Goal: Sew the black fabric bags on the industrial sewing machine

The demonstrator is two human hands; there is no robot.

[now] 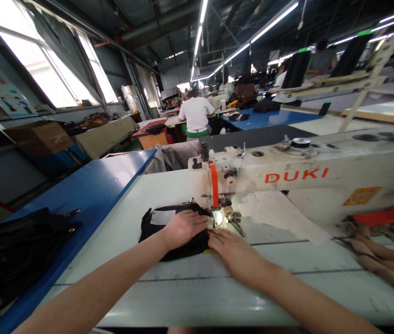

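A black fabric pouch (186,248) with a pale rectangular patch (162,216) lies on the sewing machine bed, its right edge close to the presser foot and needle area. My left hand (186,228) rests on top of the pouch, palm down, fingers stretched toward the needle. At the pouch's right edge, my right hand (233,253) has its fingertips closed on the black fabric, near the left fingertips. The white sewing machine (245,176) carries an orange-red strip (214,185) on its head. A small light shines on the needle plate (217,218).
Whitish sheets (280,213) lie under the machine arm. Left, a blue table (92,185) holds a black fabric pile (19,255) with metal fittings. Brown strips (377,264) hang at right. Thread cones (296,69) stand behind. Ahead, a person in a white shirt (197,113) sits facing away.
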